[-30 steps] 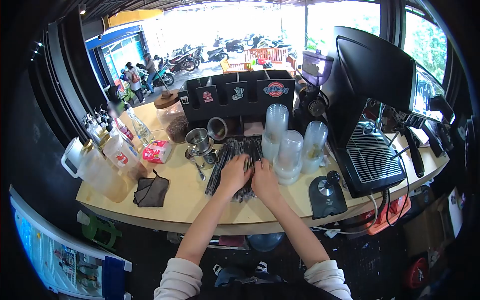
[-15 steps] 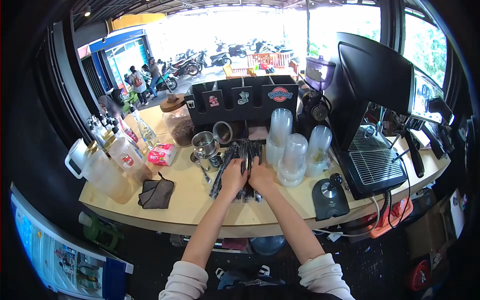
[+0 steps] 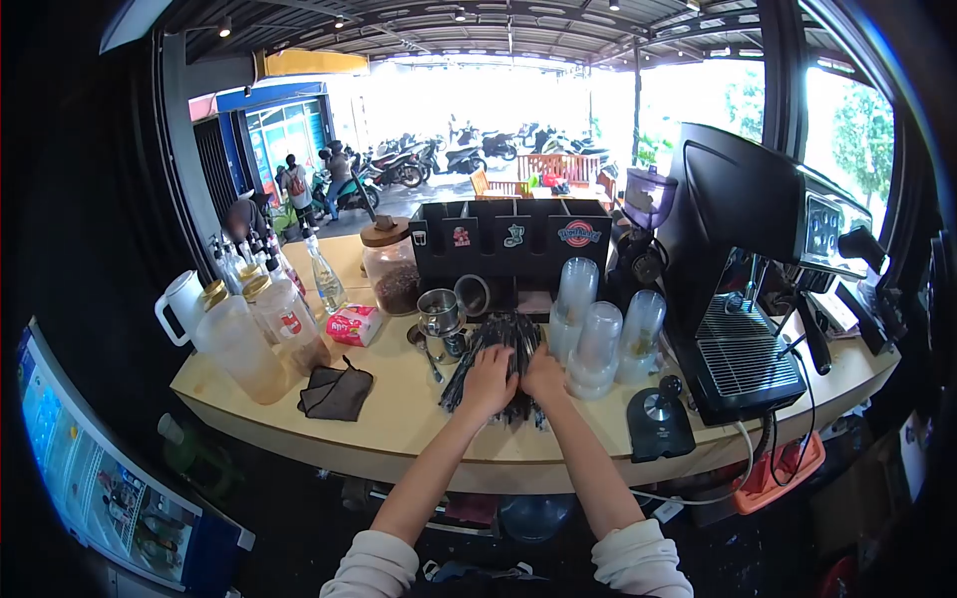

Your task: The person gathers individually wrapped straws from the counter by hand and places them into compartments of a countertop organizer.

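Note:
A spread pile of thin dark sticks in shiny wrappers, which look like wrapped straws (image 3: 509, 334), lies on the counter in front of me. My left hand (image 3: 489, 383) rests on top of the pile, fingers stretched out and slightly apart. Against the pile's right side, my right hand (image 3: 544, 379) has its fingers curled around the straws' edge, partly hidden. Just left of the pile stand a metal cup (image 3: 441, 313) and a spoon (image 3: 430, 357). Stacked clear plastic cups (image 3: 598, 344) stand close to my right hand.
A black compartment box (image 3: 508, 246) stands behind the pile. Rightward are a tamper on its stand (image 3: 662, 424) and an espresso machine (image 3: 733, 329). On the left are a dark cloth (image 3: 336, 393), a tissue pack (image 3: 355, 325), a jar of beans (image 3: 391, 279) and plastic jugs (image 3: 239, 354).
The straws have gone from a narrower bundle between my hands to a wider fan. My left hand has opened out over the top. The camera view has tilted up.

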A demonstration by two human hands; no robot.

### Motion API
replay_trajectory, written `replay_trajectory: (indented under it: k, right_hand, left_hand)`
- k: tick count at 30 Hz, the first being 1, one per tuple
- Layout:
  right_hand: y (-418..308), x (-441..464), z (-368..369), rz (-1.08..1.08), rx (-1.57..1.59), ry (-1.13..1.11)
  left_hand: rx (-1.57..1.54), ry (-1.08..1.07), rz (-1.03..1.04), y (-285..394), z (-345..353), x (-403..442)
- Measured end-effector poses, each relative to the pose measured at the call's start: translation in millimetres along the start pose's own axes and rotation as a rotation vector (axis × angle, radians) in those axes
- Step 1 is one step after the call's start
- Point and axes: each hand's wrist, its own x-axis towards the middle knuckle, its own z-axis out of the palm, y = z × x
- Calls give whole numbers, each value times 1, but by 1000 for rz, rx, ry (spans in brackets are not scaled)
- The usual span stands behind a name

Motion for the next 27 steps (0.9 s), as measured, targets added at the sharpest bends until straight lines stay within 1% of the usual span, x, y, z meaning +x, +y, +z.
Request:
replay_trajectory:
  k: [1,3,4,7,8,10,12,17,20,22,23,25,26,27]
  right_hand:
    - [0,-1,-1,12,14,-20]
    - [1,0,-6,3,65,-25]
    - [2,0,-7,-3,112,-37]
    - [0,2,-18,-13,124,-25]
    - [-2,3,-21,-12,122,-23]
    - [-3,3,-23,-63,131,-28]
    - [-1,2,-21,-51,123,-42]
    - [6,4,-10,-45,146,-19]
    - [7,5,-10,-81,164,3]
    - [6,7,-16,-114,227,69]
    - [5,8,-20,-113,227,67]
    - [6,12,-24,-170,364,52]
    - [8,11,-25,-168,364,48]
    - [11,11,-25,-228,453,65]
  left_hand:
    - [3,6,4,1,-2,-3]
    - [14,-228,9,1,-6,-10]
    - [14,-224,11,-3,-2,-14]
    - [0,-180,40,-16,10,-21]
    - [48,-178,40,-19,13,-22]
    - [93,-177,43,-18,15,-23]
    - [131,-196,14,-16,17,-22]
    - [107,-186,17,-15,18,-23]
    - [111,-197,6,-15,18,-24]
    - [115,-214,0,-13,15,-23]
    - [112,-214,2,-12,14,-23]
    - [109,-216,1,-13,13,-22]
    - [115,-204,5,-13,14,-21]
    - [120,-190,9,-12,13,-20]
